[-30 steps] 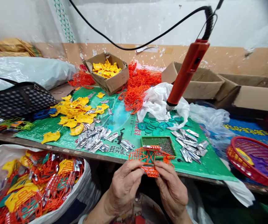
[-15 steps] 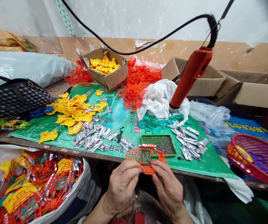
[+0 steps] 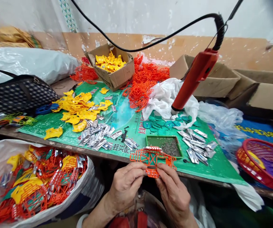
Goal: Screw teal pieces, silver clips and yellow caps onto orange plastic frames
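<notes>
Green sheeting [image 3: 212, 164] covers the table [image 3: 62, 146]. Left-hand fingers [image 3: 136, 169] and right-hand fingers [image 3: 163, 171] pinch an orange plastic frame [image 3: 150, 158] at its near edge, before a green tray [image 3: 163, 147] of small metal pieces; a red electric screwdriver [image 3: 194, 80] hangs beyond.

The left hand [image 3: 127, 186] rises from seven o'clock, its thumb and fingers pinched together, knuckles up. The right hand [image 3: 173, 193] comes up from five o'clock, thumb and fingertips likewise closed. Both wrists slant inward, and the fingertips come near each other, the hands slightly apart.
</notes>
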Demonstrator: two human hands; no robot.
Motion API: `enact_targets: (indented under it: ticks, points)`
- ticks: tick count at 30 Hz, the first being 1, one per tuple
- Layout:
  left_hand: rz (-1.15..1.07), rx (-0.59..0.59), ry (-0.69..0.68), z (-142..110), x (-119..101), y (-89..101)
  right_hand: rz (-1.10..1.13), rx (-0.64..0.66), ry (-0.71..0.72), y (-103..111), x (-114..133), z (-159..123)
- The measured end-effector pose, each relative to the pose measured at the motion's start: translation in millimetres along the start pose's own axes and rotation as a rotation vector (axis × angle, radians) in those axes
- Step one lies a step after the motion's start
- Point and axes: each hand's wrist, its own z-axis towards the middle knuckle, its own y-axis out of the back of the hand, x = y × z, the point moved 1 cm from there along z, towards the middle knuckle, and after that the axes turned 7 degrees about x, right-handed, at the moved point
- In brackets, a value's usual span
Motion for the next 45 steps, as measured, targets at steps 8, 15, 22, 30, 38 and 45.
enact_targets:
  ticks: [8, 15, 22, 30, 38, 45]
  points:
    - [0.076, -0.005, 0.0, -1.1, -3.1, -1.3, -0.083, 0.035, 0.044, -2.1, -2.1, -5.1]
    - [0.197, 0.059, -0.014, -3.9, -2.0, 0.7, -0.038, 0.022, 0.075, -2.9, -2.6, -9.3]
    - [0.446, 0.471, 0.092, -2.4, -25.1, 12.2, 0.191, 0.212, 0.132, 14.6, 7.1, 8.1]
    - [0.31, 0.782, 0.102, 1.9, -36.1, 18.2, 0.416, 0.455, 0.135, 27.7, 11.3, 14.6]
    - [-0.099, 0.545, 0.314, -6.4, -24.9, 11.7, 0.635, 0.597, -0.085, 33.4, 11.9, 23.1]
    - [-0.829, 0.297, 0.925, -12.3, -26.3, 8.2, 0.632, 0.34, -0.185, 28.1, 15.1, 20.9]
